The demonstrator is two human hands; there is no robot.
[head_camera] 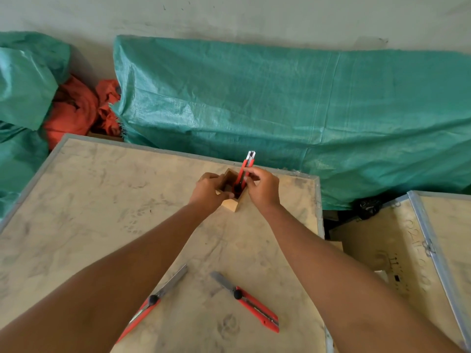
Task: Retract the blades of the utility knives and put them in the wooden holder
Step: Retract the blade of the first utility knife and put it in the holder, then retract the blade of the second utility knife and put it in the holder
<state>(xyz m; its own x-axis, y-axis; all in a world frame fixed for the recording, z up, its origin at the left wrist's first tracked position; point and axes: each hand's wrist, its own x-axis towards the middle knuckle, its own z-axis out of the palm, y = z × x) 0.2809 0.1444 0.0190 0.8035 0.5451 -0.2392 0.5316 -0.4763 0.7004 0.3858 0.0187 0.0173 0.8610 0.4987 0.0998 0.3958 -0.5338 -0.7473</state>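
Observation:
A small square wooden holder (230,204) stands on the dusty plywood crate top (102,200), towards its far edge. My left hand (207,191) grips the holder's left side. My right hand (262,187) pinches a red utility knife (247,164) that stands tilted in the holder, its metal end up. Near me lie two more red utility knives with their blades out: one (153,299) partly under my left forearm, the other (251,301) between my arms.
A green tarpaulin (280,103) covers a bulk behind the crate, with orange cloth (76,110) at the back left. A second plywood crate (407,250) with metal edging stands lower on the right, past a gap.

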